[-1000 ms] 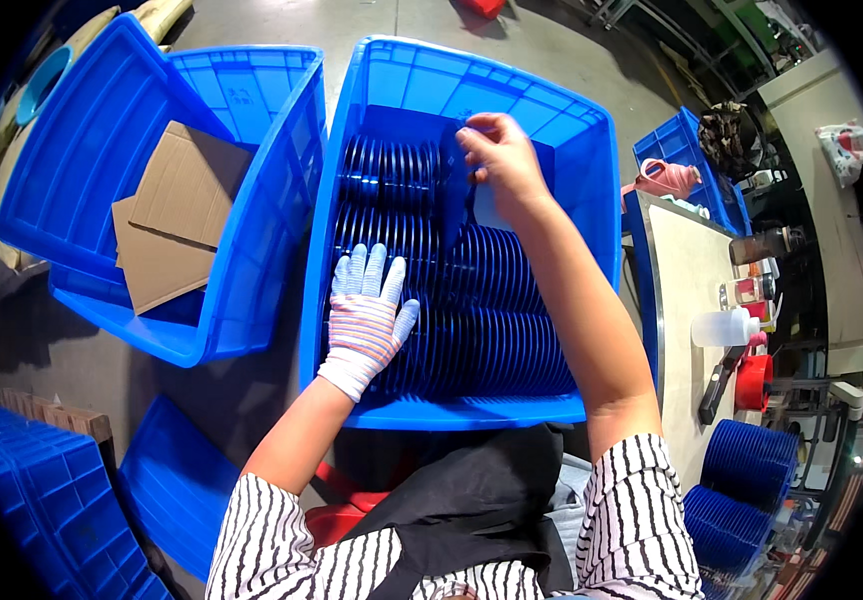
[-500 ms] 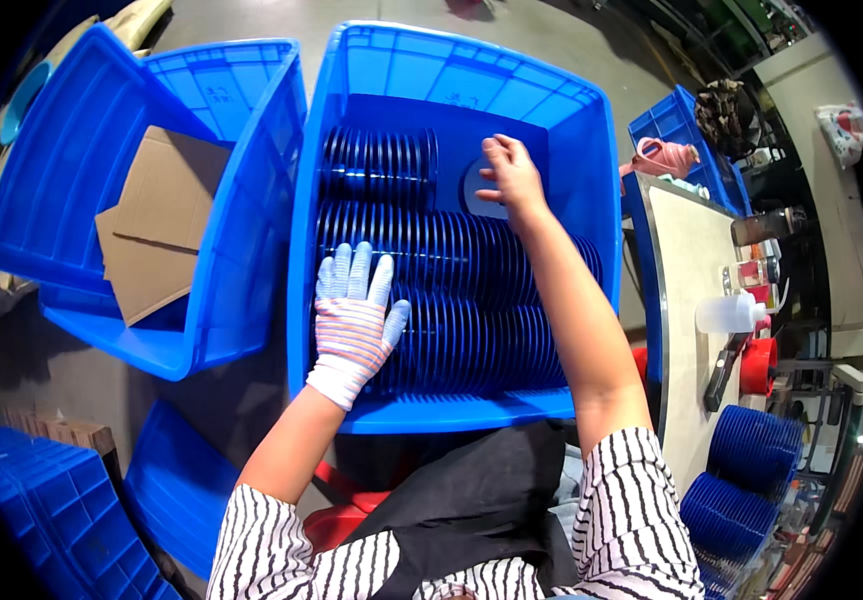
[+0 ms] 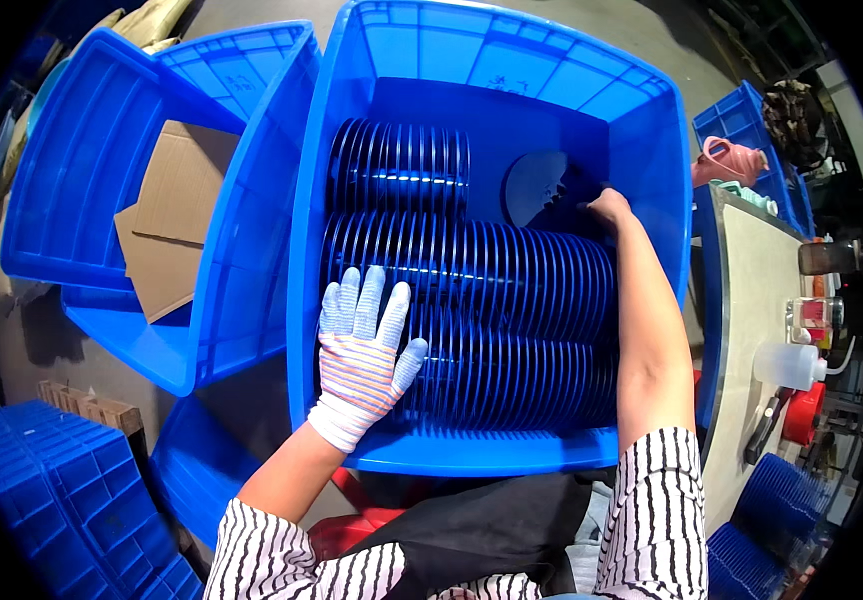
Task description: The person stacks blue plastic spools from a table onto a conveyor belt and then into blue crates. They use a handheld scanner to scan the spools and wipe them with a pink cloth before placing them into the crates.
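Observation:
A large blue plastic bin (image 3: 507,455) in front of me holds rows of thin, shiny dark blue discs (image 3: 522,270) standing on edge. My left hand (image 3: 362,350), in a striped glove, lies with fingers spread on the left ends of the two nearer rows. My bare right hand (image 3: 610,205) reaches down inside the bin by its right wall, beyond the right end of the middle row. Its fingers are mostly hidden in shadow, and whether they hold anything does not show. Next to it, a greyish round shape (image 3: 532,188) is at the bin's far inner side.
Left of the bin stands another blue bin (image 3: 214,300) with cardboard pieces (image 3: 177,190) inside. A worktop (image 3: 752,270) on the right carries a squeeze bottle (image 3: 790,367) and more discs (image 3: 777,495). Blue crates (image 3: 72,500) are at lower left.
My right hand has moved right and down into the bin, from above the round shape to the right wall. My left hand stays on the discs. The view has shifted slightly.

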Demonstrator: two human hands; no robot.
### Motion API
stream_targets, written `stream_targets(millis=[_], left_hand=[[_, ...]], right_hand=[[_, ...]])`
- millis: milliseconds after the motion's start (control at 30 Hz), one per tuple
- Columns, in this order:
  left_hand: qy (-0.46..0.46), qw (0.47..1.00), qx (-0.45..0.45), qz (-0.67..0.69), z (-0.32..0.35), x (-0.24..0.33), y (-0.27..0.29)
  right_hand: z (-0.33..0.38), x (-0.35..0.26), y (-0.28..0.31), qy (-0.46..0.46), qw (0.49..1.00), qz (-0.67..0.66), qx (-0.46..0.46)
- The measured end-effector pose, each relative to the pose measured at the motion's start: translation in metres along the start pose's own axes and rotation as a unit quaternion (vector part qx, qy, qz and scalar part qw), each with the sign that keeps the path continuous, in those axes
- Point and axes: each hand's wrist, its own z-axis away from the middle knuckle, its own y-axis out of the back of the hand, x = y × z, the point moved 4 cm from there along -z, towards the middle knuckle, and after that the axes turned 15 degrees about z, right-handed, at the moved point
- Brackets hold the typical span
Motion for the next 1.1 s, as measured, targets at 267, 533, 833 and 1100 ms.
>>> stream_targets(millis=[267, 533, 833, 1100], left_hand=[[-0.009, 1.0, 0.012, -0.003, 0.001, 0.001, -0.002], [0.003, 1.0, -0.005, -0.001, 0.002, 0.0, -0.002], [0.001, 1.0, 0.0, 0.011, 0.004, -0.002, 0.001], [-0.003, 1.0, 0.002, 0.016, 0.005, -0.001, -0.002]], right_hand=[[-0.003, -0.008, -0.014, 0.094, 0.988, -0.118, -0.01], [0.028, -0.06, -0.008, 0.101, 0.986, -0.121, -0.059], [0.045, -0.061, 0.033, 0.164, 0.952, -0.246, 0.076], [0.134, -0.056, 0.147, 0.157, 0.692, -0.697, 0.109]])
